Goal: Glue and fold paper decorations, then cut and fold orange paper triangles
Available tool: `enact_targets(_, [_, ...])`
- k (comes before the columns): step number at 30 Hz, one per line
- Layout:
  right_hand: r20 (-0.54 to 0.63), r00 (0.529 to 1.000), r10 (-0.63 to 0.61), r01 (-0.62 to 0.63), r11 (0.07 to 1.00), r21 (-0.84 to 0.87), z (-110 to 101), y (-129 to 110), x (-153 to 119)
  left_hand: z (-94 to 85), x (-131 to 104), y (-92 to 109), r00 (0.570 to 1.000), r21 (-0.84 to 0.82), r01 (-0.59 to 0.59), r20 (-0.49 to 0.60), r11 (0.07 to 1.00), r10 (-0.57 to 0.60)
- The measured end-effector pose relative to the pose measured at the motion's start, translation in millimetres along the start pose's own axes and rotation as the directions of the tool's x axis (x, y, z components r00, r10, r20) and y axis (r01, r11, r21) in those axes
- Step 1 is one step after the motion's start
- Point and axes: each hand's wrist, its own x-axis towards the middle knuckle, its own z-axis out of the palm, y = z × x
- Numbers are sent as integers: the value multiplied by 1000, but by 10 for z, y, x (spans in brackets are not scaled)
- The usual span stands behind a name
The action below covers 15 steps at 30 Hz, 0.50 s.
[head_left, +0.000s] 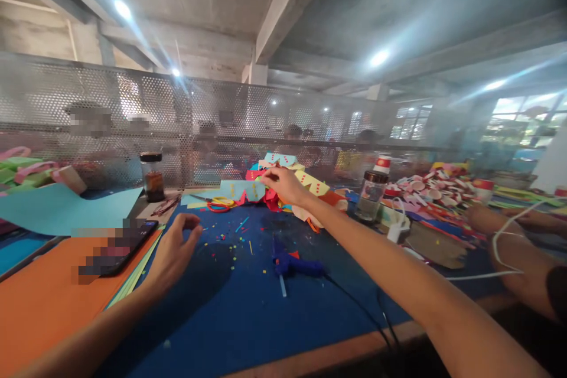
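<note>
Nearest, on the blue tabletop point(212, 325), glue gun point(299, 266) lying on its side. Slightly farther, left hand point(177, 242) beside a phone point(129, 253), grip fairly wide, looking empty. Then scattered scraps point(242, 224), and scissors point(222, 201) beyond. Farther still, right hand point(287, 184) at the piled paper pieces point(313, 182), grip narrow; impossible to tell whether holding one. Behind, mesh screen point(239, 103).

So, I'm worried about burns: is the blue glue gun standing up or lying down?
Lying down: the glue gun rests flat on the blue tabletop, its handle stretched out sideways. I can't tell whether it's hot.
</note>
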Motion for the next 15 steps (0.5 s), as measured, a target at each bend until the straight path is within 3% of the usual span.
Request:
enact_targets(4, [95, 995, 11, -14, 1000, 28, 288, -48, -352, -57, -59, 148, 980, 1, -198, -22, 980, 198])
enact_targets(6, [138, 990, 14, -19, 999, 32, 418, -50, -512, -64, -170, 324, 925, -16, -374, 65, 927, 375])
enact_targets(7, [163, 986, 12, -18, 999, 34, 472, -52, -584, -61, -245, 428, 872, -43, -469, 137, 882, 470])
enact_targets(8, [182, 983, 8, -15, 999, 35, 514, -55, -648, -52, -327, 533, 811, -75, -550, 187, 832, 554])
enact_targets(9, [195, 981, 4, -11, 999, 35, 538, -58, -699, -36, -415, 632, 722, -116, -641, 244, 758, 648])
enact_targets(11, [186, 982, -7, 1, 999, 32, 526, -68, -755, 31, -592, 781, 406, -173, -872, 267, 458, 874])
enact_targets(12, [166, 986, -13, 8, 1000, 29, 490, -73, -761, 82, -675, 823, 302, -173, -927, 181, 332, 936])
enact_targets(13, [133, 991, -18, 15, 1000, 23, 439, -79, -755, 144, -751, 841, 241, -172, -948, 164, 268, 956])
enact_targets(15, [50, 998, -23, 23, 1000, 13, 316, -92, -729, 278, -875, 822, 180, -203, -959, 93, 196, 979])
